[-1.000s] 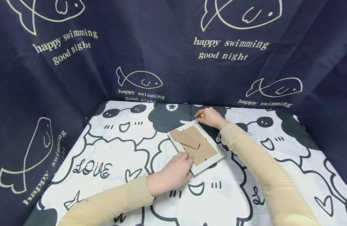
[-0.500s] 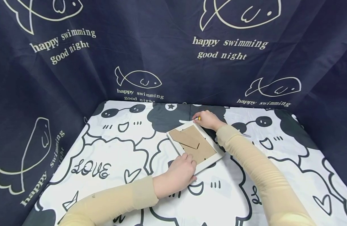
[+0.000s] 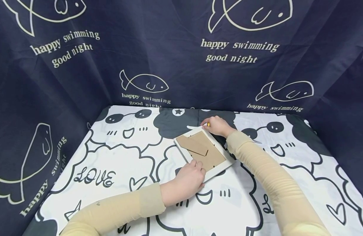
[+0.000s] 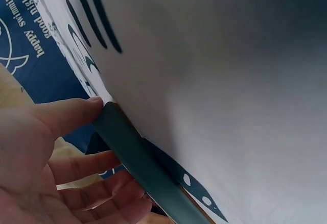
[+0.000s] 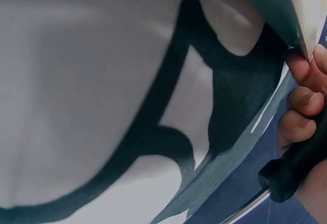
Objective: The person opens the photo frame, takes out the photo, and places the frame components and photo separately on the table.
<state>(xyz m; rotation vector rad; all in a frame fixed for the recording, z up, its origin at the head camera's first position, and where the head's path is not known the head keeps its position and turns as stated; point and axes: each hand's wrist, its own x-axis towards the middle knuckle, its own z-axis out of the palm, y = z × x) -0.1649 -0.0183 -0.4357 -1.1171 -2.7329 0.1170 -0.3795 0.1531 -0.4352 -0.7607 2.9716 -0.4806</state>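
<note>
A white picture frame lies tilted face down in the head view, its brown backing and folded stand leg showing. My left hand grips its near corner; in the left wrist view the thumb and fingers lie on either side of the frame's edge. At the far corner, my right hand pinches the frame between thumb and fingertip. Its other fingers curl round a screwdriver with a black handle and metal shaft; the yellow handle end shows in the head view.
A white cloth with black cartoon sheep covers the table. Dark blue curtains with fish and lettering hang behind it and at both sides.
My right hand has come down onto the frame's far corner, the screwdriver still in it. My left hand has shifted slightly right at the near corner. The last half second shows almost no movement.
</note>
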